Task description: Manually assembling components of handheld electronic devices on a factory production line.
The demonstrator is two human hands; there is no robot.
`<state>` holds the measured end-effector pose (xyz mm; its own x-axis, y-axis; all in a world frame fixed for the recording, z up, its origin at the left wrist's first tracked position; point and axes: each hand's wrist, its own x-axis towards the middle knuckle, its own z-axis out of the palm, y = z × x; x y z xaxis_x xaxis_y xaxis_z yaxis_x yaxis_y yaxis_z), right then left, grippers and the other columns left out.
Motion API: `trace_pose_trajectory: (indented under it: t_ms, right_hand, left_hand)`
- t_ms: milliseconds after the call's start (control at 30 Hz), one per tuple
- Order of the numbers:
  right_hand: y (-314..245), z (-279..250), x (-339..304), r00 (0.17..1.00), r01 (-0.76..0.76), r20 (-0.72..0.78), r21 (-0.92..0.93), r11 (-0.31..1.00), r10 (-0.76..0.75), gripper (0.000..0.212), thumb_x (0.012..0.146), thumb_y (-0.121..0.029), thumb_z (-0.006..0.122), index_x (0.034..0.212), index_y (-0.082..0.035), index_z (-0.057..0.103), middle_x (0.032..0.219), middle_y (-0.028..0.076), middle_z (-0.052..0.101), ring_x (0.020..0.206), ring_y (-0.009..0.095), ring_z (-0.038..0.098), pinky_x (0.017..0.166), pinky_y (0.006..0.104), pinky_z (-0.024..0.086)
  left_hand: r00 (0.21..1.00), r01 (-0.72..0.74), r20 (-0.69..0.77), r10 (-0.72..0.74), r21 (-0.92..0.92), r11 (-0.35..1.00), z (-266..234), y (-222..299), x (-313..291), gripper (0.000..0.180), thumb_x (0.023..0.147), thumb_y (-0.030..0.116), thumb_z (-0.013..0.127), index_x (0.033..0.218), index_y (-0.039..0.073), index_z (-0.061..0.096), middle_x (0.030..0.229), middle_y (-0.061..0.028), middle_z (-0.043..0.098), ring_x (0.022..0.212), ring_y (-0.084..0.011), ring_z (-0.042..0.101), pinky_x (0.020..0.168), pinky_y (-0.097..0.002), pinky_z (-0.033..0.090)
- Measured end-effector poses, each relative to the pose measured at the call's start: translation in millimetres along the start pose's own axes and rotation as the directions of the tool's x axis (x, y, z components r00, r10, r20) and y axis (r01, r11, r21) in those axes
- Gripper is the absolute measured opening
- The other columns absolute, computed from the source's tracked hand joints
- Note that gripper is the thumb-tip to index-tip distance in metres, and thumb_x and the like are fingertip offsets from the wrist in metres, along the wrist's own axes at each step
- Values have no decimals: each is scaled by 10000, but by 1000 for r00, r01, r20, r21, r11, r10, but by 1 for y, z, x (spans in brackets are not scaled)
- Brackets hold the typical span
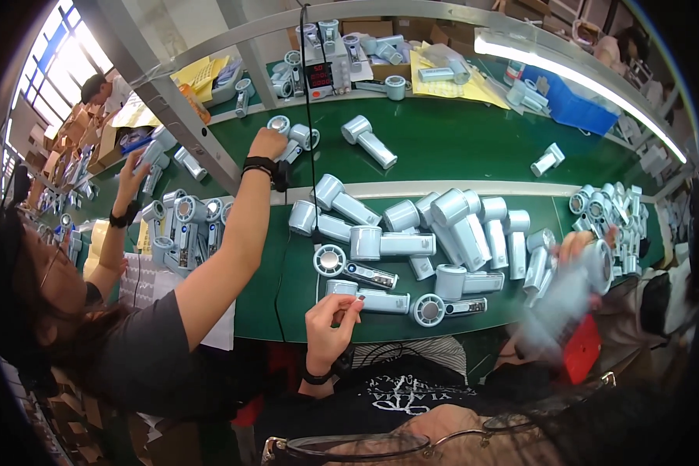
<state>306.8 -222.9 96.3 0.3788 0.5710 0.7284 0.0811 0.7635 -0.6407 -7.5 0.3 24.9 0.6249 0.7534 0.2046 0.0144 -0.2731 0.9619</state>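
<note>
My left hand (330,328) is closed in a pinch near the table's front edge. Between thumb and forefinger is a tiny light-and-dark tip (360,297), too small to name. Just beyond it lies a pale blue handheld fan (384,301). At the right, my right hand (573,247), smeared by motion, seems closed around another pale blue handheld fan (555,307), which is raised and blurred and covers much of that arm. Between my hands lie several such fans, including one with its round grille (428,311) facing up.
To my left, a co-worker's hand (269,144) reaches to fans on the green table (443,136). More fans crowd the right end (610,225). A black cable (311,116) hangs down the middle. Beyond are a metal frame (186,116), a display box (318,75) and a blue bin (571,105).
</note>
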Motion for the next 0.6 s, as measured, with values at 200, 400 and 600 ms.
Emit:
trace_pose_trajectory:
  t_ms: [200, 400, 600]
  right_hand:
    - [45, -3, 17, 999, -33, 40, 241, 970, 24, 935, 738, -489, 733, 1364, 40, 282, 968, 147, 477, 770, 243, 503, 831, 433, 484]
    - [104, -5, 37, 931, -104, -22, 941, 321, 365, 749, 853, -528, 577, 1261, 75, 402, 1018, 133, 455, 774, 235, 507, 833, 413, 504]
    - [145, -108, 96, 823, -486, -283, 98, 868, 493, 603, 910, -506, 505, 1160, 43, 522, 944, 152, 613, 862, 274, 626, 842, 388, 535]
  left_hand:
    - [991, -55, -117, 64, 76, 996, 13, -5, 3, 68, 835, 28, 656, 809, -20, 616, 649, -20, 594, 554, -60, 572, 451, -184, 309]
    - [995, -43, -91, 51, 92, 995, 9, -13, -1, 58, 834, 27, 657, 817, -11, 617, 612, -21, 598, 535, -53, 550, 455, -185, 320]
    - [995, -18, -97, 27, 93, 996, 5, -13, 7, 62, 828, 16, 662, 812, -16, 612, 622, -27, 601, 534, -62, 559, 461, -191, 340]
